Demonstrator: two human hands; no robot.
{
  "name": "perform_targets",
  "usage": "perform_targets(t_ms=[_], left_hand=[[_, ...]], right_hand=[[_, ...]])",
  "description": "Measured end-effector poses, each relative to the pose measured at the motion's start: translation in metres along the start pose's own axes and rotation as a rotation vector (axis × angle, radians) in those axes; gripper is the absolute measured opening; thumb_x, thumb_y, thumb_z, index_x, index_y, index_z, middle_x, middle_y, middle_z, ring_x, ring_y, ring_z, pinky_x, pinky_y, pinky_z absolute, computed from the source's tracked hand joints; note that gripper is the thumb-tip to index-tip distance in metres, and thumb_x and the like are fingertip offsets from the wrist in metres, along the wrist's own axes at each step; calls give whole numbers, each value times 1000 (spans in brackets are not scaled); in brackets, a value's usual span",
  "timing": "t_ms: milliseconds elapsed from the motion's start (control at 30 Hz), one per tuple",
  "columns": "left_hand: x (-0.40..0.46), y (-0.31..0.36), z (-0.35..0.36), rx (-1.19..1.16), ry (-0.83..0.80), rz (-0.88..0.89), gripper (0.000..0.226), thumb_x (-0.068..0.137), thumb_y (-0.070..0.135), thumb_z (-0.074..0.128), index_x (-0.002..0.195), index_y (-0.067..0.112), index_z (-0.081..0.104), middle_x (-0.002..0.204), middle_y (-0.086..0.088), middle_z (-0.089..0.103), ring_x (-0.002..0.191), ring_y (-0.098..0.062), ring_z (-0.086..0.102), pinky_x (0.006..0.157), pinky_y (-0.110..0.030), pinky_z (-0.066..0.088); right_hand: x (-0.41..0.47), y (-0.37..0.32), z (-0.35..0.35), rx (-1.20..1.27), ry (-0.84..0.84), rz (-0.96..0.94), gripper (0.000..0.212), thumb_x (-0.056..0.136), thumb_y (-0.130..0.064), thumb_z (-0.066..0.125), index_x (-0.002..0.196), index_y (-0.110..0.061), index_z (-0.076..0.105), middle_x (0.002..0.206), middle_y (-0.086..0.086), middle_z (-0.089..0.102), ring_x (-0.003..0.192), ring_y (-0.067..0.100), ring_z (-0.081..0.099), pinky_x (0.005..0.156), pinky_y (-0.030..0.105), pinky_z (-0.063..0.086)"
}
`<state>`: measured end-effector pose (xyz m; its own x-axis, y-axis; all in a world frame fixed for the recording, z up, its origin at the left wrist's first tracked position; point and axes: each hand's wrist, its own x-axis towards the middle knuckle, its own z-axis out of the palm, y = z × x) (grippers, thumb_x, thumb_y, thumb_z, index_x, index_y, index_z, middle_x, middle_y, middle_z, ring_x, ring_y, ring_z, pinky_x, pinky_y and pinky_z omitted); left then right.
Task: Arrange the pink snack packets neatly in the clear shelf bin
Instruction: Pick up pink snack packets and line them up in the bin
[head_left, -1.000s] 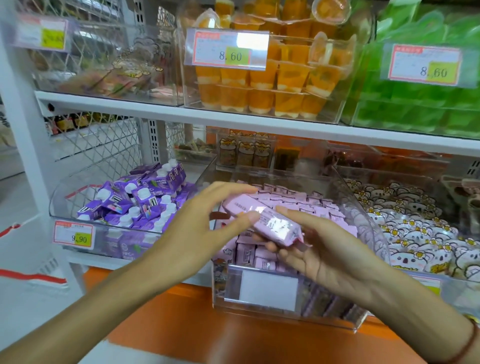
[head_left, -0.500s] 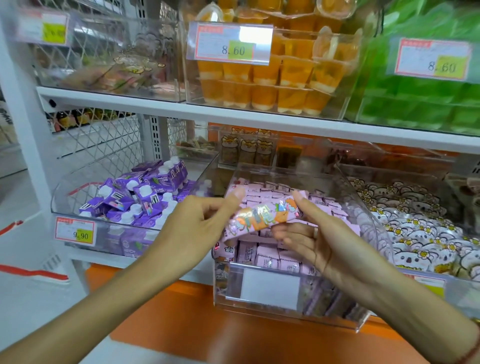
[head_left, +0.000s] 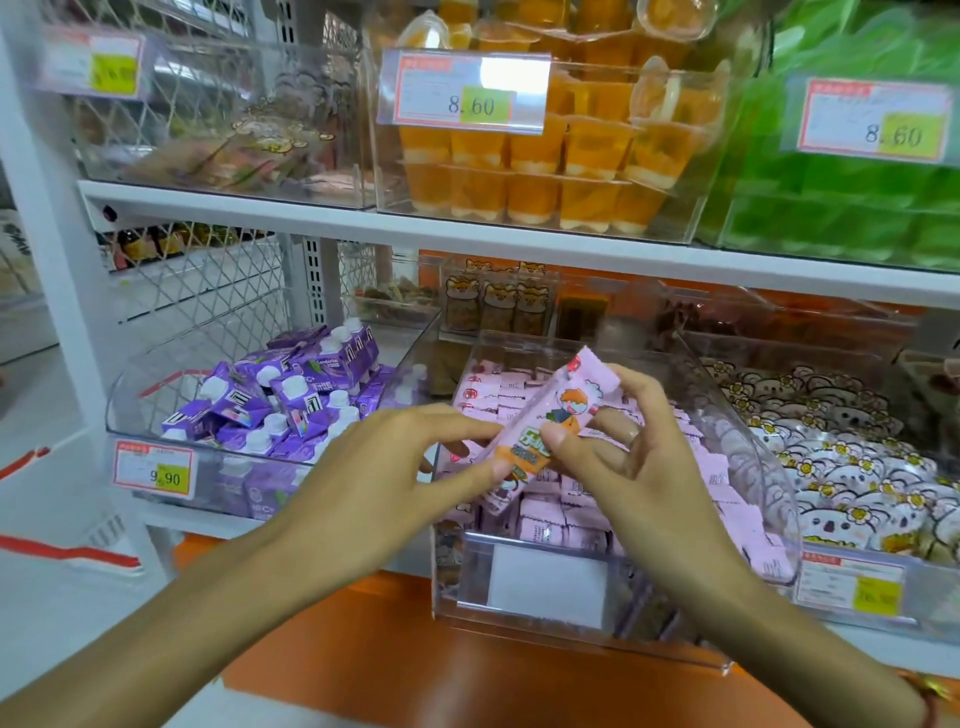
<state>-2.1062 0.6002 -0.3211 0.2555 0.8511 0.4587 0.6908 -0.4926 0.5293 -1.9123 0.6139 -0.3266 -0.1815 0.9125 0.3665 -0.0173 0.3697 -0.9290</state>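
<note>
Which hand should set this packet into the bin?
Right. The right hand pinches the pink snack packet directly above the clear shelf bin; the left hand holds its lower end, outside the bin.

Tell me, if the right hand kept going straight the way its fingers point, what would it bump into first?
Probably the left hand. The right hand points left across the pink packet both hands pinch, and the left fingertips sit just past it. Depth is hard to judge, though.

- Single view, head-worn, wide-angle; no second view to overlap.
- Faces forward and slightly down at the shelf (head_left: 519, 244) front; frame edges bow.
- Close range: bin (head_left: 571, 618) at lower centre, arms entering from both lower corners.
- Upper shelf row fills the frame top, cropped.
</note>
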Motion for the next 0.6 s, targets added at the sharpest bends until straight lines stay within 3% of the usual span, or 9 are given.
perform_targets(t_ms=[100,200,367,467,600], left_hand=[[-2,0,-1,198,-75,6,40,76,70,43,109,54,59,105,29,62,93,7,52,74,-25,48],[-4,-2,-3,296,-110,20,40,81,63,53,117,47,59,113,30,60,100,6,46,78,-24,46],[-9,-1,-4,288,-79,8,34,85,42,65,115,50,53,107,36,57,80,12,45,74,-17,43],[-11,2,2,222,4,9,30,84,36,66,109,47,54,99,34,55,86,15,48,75,-21,45],[-14,4,6,220,-39,83,30,86,42,61,116,43,54,114,28,55,103,9,50,84,-19,43]], right_hand=[[-1,7,4,-159,-70,-89,37,83,-25,65,112,-36,43,90,-13,67,81,8,68,71,19,52],[3,2,-3,-343,-114,-174,29,85,-25,65,99,-38,44,89,-25,64,77,1,66,63,15,51],[0,-1,-11,-581,-231,-183,27,79,-41,67,90,-41,42,87,-22,66,76,-3,65,61,16,51],[-3,15,-7,-911,-293,-204,22,81,-48,65,94,-42,47,84,-29,55,85,-7,53,69,13,41],[-3,21,-8,-955,-319,-272,20,89,-48,56,106,-38,57,95,-27,51,96,-5,43,81,19,39]])
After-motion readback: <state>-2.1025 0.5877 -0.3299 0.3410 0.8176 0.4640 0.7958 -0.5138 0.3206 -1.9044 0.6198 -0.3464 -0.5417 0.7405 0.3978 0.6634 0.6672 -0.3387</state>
